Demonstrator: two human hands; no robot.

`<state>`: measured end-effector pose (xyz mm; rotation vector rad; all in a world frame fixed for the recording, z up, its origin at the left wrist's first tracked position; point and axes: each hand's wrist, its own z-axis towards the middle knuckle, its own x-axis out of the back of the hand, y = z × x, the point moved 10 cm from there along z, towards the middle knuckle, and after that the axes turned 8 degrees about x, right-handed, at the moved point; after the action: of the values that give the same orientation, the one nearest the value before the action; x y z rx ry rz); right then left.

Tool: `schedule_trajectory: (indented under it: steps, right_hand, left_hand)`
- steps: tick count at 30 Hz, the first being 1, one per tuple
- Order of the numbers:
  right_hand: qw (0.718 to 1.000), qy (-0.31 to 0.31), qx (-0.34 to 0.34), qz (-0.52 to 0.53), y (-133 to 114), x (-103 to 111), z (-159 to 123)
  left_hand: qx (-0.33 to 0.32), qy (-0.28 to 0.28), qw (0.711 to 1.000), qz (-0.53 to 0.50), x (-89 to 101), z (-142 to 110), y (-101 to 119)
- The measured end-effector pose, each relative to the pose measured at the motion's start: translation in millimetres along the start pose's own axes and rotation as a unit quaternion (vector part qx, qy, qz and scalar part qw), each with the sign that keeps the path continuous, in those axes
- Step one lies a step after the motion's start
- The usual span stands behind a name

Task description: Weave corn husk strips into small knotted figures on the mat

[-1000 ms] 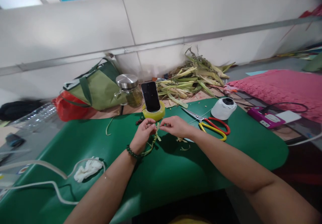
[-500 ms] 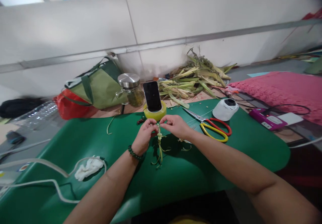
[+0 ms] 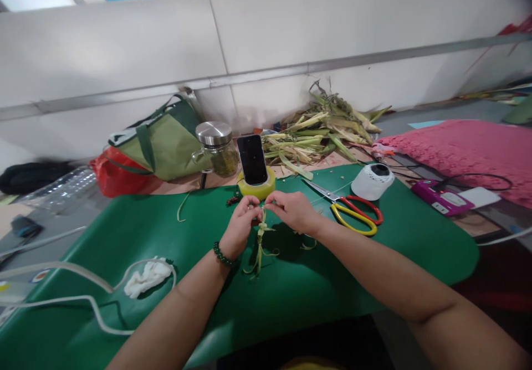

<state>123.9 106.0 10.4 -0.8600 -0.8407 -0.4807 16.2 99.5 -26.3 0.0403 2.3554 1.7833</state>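
A small braided piece of pale green corn husk [image 3: 261,240] hangs between my hands, its loose strips dangling over the green mat [image 3: 324,281]. My left hand [image 3: 240,223], with a dark green bead bracelet at the wrist, pinches its top end. Close beside it, my right hand [image 3: 294,210] is closed, thumb and fingers pressed together at the same top end. The fingers partly hide what lies between them. A few husk scraps [image 3: 307,242] lie on the mat below my right hand. Scissors [image 3: 353,215] with one red and one yellow handle lie to the right.
A phone [image 3: 252,159] leans upright on a yellow tape roll [image 3: 260,188] ahead of my hands. Behind are a lidded glass mug [image 3: 218,151], a green bag [image 3: 170,143] and a husk pile [image 3: 320,126]. A white thread spool [image 3: 372,183] and purple power strip [image 3: 438,197] stand right; crumpled tissue [image 3: 147,278] lies left.
The hanging husk braid has turned and swung slightly left at its lower end. Both hands keep their pinch in almost the same place; the right hand has shifted a little.
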Motion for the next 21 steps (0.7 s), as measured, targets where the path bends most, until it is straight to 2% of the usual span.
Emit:
schedule_trajectory:
  steps: [4, 14, 21]
  right_hand:
    - [1.000, 0.001, 0.006, -0.015, -4.9, 2.4, -2.2]
    - [0.997, 0.014, 0.074, -0.022, -21.3, 2.7, -7.4]
    - [0.998, 0.013, 0.059, -0.004, -18.9, 2.1, -6.6]
  left_hand:
    - [-0.003, 0.001, 1.000, -0.012, -0.6, -1.0, 0.8]
    - [-0.020, 0.020, 0.999, -0.026, 3.6, -2.4, 5.4]
    - [-0.043, 0.019, 0.999, -0.027, 4.6, -1.2, 7.2]
